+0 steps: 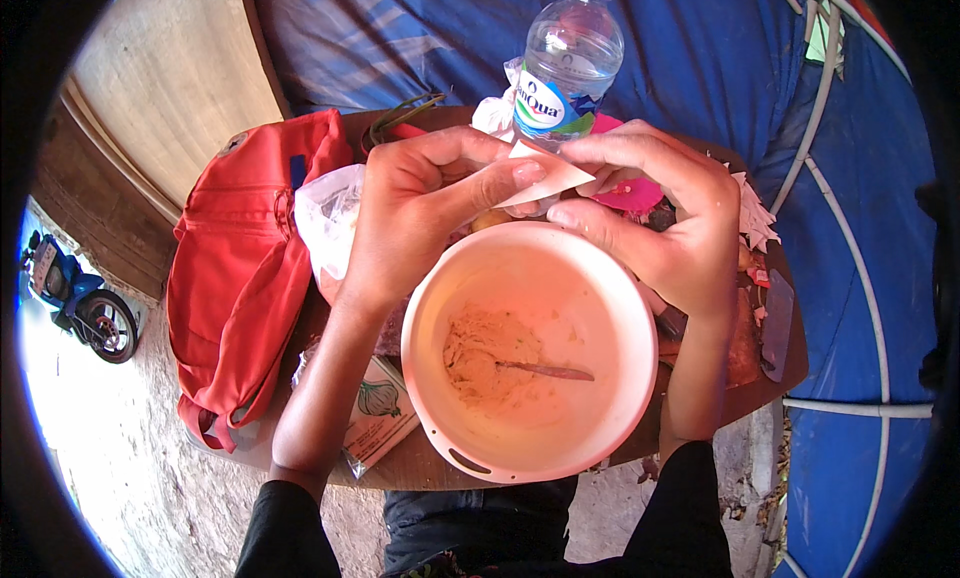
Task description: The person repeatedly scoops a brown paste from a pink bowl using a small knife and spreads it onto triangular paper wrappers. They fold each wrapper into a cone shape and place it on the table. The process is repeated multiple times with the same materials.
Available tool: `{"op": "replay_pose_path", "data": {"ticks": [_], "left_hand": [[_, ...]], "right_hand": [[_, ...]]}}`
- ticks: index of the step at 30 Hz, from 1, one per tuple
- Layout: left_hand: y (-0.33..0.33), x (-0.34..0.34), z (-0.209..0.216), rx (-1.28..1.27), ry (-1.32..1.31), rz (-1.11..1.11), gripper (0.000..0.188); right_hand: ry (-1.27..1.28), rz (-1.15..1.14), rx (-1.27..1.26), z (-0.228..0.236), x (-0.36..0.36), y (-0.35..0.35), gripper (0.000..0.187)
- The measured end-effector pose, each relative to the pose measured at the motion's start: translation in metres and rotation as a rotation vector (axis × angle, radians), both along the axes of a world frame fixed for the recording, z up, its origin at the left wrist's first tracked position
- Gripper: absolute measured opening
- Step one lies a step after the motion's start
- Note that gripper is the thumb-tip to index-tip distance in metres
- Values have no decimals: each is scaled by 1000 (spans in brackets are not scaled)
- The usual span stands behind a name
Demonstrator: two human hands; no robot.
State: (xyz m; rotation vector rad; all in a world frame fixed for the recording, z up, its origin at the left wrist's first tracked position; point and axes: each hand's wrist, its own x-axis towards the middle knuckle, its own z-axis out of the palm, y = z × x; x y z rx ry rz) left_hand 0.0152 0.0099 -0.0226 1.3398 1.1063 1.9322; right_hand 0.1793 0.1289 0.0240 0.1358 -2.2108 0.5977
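Above the far rim of a pale bowl (625,408), my left hand (420,193) pinches a thin cream-coloured dumpling wrapper (560,176) between thumb and fingers. The wrapper is folded to a point, and whatever lies inside its fold is hidden. My right hand (670,203) is at the wrapper's right side, its fingertips against the upper edge, with the thumb lower down and apart from the fingers. Down in the bowl, a beige paste (475,358) clings to the left side and bottom. A spoon or similar utensil (550,371) lies with one end in that paste.
Beyond my hands stands a water bottle (570,68) with a blue cap. A red bag (245,268) and a white plastic bag (328,218) lie left on the brown table (775,363). A flat packet (380,413) sits beside the bowl. Blue tarpaulin (700,48) hangs behind.
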Motion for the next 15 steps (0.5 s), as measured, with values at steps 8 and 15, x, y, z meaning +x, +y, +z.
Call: {"op": "replay_pose_path", "data": {"ticks": [8,15], "left_hand": [[-3,1,3,-120,35,-44,17],[-4,-1,6,-154,77,-72,17]], "right_hand": [[-120,84,-665,-9,-1,-9,11],[-154,133,-706,-9,-3,-5,11]]}}
